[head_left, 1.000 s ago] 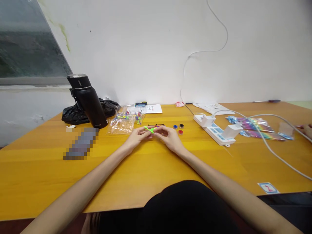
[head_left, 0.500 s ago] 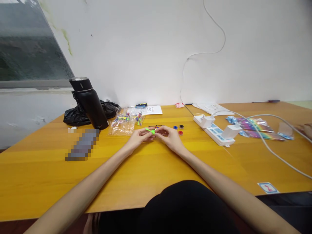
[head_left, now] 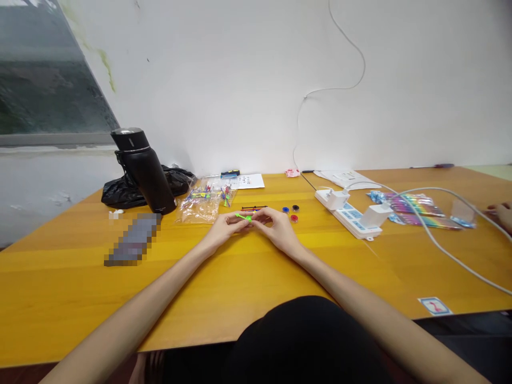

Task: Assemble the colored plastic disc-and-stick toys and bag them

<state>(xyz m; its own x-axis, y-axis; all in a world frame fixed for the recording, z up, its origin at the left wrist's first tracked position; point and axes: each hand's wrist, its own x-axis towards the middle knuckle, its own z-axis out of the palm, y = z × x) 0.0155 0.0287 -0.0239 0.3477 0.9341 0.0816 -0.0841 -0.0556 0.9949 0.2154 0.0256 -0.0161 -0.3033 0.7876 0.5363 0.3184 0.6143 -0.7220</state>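
Both my hands meet at the middle of the yellow table (head_left: 240,277). My left hand (head_left: 224,228) and my right hand (head_left: 277,226) pinch a small bright green plastic piece (head_left: 244,217) between their fingertips. Just beyond the fingers lies a thin black rod (head_left: 254,207). Three small wheels lie to the right of my right hand: a blue one (head_left: 285,209), a black one (head_left: 295,207) and a red one (head_left: 294,217). A clear bag of small coloured parts (head_left: 202,201) lies left of my left hand.
A black flask (head_left: 143,169) stands in front of a black bag (head_left: 120,193) at the left. A white power strip (head_left: 352,214) with chargers and grey cables lies at the right, near colourful packets (head_left: 416,205). Another person's hand (head_left: 502,215) rests at the right edge. Papers and a screwdriver (head_left: 231,173) lie by the wall.
My hands stay together on the green piece, with only slight shifts of the fingers. The view has drifted a little.
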